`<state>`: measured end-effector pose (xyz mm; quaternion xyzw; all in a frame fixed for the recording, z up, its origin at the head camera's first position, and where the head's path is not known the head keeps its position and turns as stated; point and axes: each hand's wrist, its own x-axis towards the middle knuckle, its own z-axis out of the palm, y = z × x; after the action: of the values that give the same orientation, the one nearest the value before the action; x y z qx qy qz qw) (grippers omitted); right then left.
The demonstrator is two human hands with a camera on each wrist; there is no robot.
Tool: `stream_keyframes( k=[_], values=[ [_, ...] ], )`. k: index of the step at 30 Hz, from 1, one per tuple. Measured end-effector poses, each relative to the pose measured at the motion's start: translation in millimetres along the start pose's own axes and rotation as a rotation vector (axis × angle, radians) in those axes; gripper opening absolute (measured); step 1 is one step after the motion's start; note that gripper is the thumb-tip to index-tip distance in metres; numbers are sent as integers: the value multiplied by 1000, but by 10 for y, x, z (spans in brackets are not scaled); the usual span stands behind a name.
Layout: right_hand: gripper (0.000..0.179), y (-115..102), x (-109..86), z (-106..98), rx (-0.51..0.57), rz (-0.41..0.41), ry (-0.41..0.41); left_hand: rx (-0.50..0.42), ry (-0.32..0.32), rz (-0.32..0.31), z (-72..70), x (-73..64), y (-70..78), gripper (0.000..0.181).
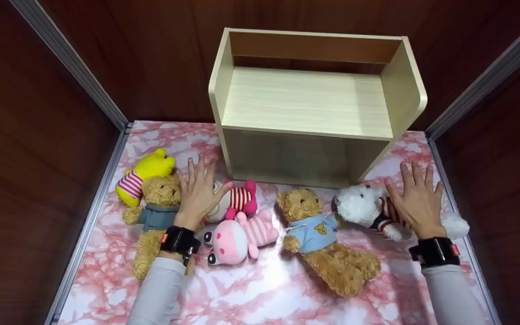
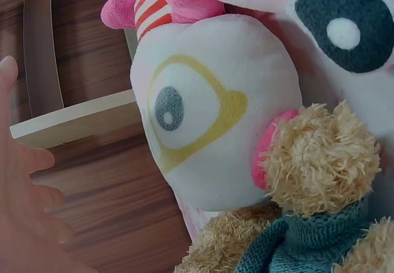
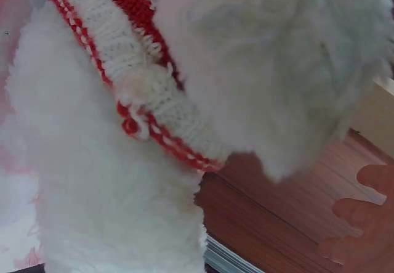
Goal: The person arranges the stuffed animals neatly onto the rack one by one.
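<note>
My left hand (image 1: 199, 196) has its fingers spread, above a teddy bear in a teal sweater (image 1: 158, 219) and a white-faced plush toy with a red striped body (image 1: 241, 198). That toy's printed eye (image 2: 169, 108) shows large in the left wrist view. Over at the right, my right hand (image 1: 419, 198) is also spread flat, above a white plush dog in a striped sweater (image 1: 359, 205). White fur (image 3: 117, 180) fills much of the right wrist view. Neither hand grips anything; whether the palms touch the toys I cannot tell.
A pale wooden two-tier shelf (image 1: 307, 101) stands at the back. Between the hands lie a pink plush toy (image 1: 230, 241) and a bear in a light blue hoodie (image 1: 316, 232). A yellow plush toy (image 1: 154, 164) lies far left. Dark wooden walls (image 1: 30, 149) enclose the marbled pink surface (image 1: 251, 298).
</note>
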<state>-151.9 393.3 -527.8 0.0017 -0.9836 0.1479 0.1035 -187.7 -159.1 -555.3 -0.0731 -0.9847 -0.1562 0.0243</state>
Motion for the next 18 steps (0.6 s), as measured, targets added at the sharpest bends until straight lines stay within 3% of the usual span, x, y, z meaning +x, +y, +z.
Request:
stream_keyframes(
  k=[9, 18],
  values=[
    [77, 22, -39, 21, 19, 7, -69, 0, 18, 1, 9, -42, -13, 94],
    [86, 62, -119, -6, 3, -9, -163, 1, -8, -15, 3, -48, -26, 93]
  ],
)
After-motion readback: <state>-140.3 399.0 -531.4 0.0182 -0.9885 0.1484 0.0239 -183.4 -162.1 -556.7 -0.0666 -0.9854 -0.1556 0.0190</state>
